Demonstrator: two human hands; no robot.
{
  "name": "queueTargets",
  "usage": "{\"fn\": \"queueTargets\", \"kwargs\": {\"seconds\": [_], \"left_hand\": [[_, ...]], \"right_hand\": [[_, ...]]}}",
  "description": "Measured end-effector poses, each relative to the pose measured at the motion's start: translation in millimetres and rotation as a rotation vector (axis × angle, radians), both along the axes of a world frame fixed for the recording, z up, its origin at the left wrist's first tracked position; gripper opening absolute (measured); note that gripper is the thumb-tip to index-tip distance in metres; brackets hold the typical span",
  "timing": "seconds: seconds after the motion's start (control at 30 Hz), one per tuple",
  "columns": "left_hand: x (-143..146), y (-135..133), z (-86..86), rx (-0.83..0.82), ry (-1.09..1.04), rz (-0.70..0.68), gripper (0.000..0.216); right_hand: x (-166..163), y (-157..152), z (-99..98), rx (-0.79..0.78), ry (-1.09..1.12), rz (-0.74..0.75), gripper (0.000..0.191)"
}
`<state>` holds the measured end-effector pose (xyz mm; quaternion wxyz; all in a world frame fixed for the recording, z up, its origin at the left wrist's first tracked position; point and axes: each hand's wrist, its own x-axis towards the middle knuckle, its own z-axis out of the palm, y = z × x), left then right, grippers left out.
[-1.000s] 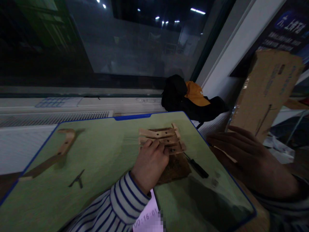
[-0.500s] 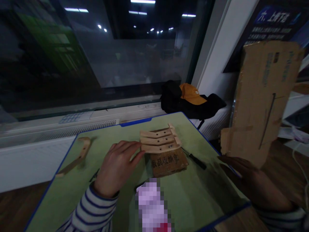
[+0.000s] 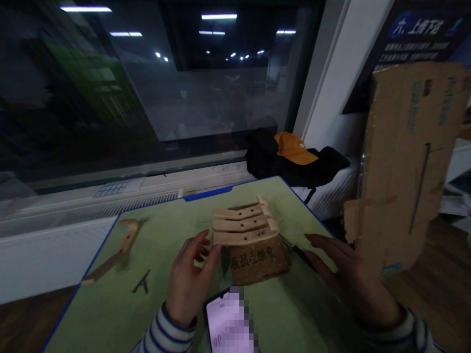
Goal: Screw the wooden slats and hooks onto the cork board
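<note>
Three bent wooden strips [image 3: 239, 225] with drilled holes lie side by side on a small cardboard box [image 3: 259, 262], upturned at their right ends. A small metal piece shows in a hole of the nearest strip. My left hand [image 3: 189, 277] is open beside the strips' left ends, its thumb tip close to the nearest one; whether they touch I cannot tell. A screwdriver [image 3: 302, 256] with a black handle rests to the right of the box. Over the handle's end reaches my right hand [image 3: 353, 279], open, thumb and fingers apart around it.
Another bent wooden piece [image 3: 127, 240] lies at the table's left, with small dark metal parts [image 3: 143, 283] nearer me. A phone [image 3: 224, 316] lies in front on the green tabletop [image 3: 176, 215]. Behind are an orange cap [image 3: 294, 148] and a leaning cardboard sheet [image 3: 408, 171].
My right hand has moved left from the table's edge to the screwdriver handle. My left hand has drawn back slightly from the strips and turned, uncovering the metal parts.
</note>
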<state>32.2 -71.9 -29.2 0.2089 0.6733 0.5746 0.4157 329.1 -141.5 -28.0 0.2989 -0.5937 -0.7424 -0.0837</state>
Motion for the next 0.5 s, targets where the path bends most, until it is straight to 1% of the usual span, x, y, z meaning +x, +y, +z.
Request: {"fn": "queueTargets", "kwargs": {"seconds": [0.1,0.23,0.5], "left_hand": [[3.2,-1.4,-8.9,-0.012,-0.051,0.001,0.043],[5.4,-4.9,-14.1,0.005,-0.038,-0.012,0.042],[2.0,-10.1,-8.4,0.029,0.097,-0.073,0.035]], "right_hand": [[-14.3,22.1,7.6,-0.032,-0.001,0.053,0.032],[-27.4,42.1,6.7,-0.072,-0.001,0.107,0.036],[-30.8,48.8,3.6,-0.129,0.034,0.162,0.038]]}}
